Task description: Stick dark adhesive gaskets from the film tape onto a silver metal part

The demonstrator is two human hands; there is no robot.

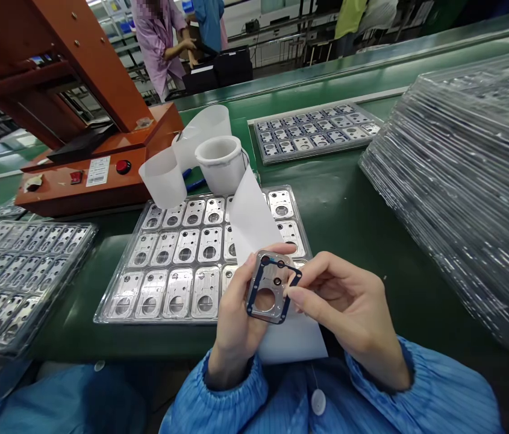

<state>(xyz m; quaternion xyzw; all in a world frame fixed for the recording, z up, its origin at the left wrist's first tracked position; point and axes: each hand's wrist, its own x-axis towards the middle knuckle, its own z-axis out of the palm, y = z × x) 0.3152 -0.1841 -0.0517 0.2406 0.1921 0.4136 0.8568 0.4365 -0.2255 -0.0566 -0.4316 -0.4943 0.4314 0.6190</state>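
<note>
My left hand grips a small metal plate with a large round hole, held up in front of me. A dark blue adhesive gasket lies along the plate's edges, and its right side stands away from the plate. My right hand pinches that loose side of the gasket between thumb and forefinger. Behind and below my hands is a white release-paper strip, which crosses a clear tray filled with rows of similar silver plates.
An orange press machine stands at the left, beside a white cup and curled translucent sheets. Another filled tray lies left, one more tray at the back. Tall stacked clear trays rise at right. People work beyond the bench.
</note>
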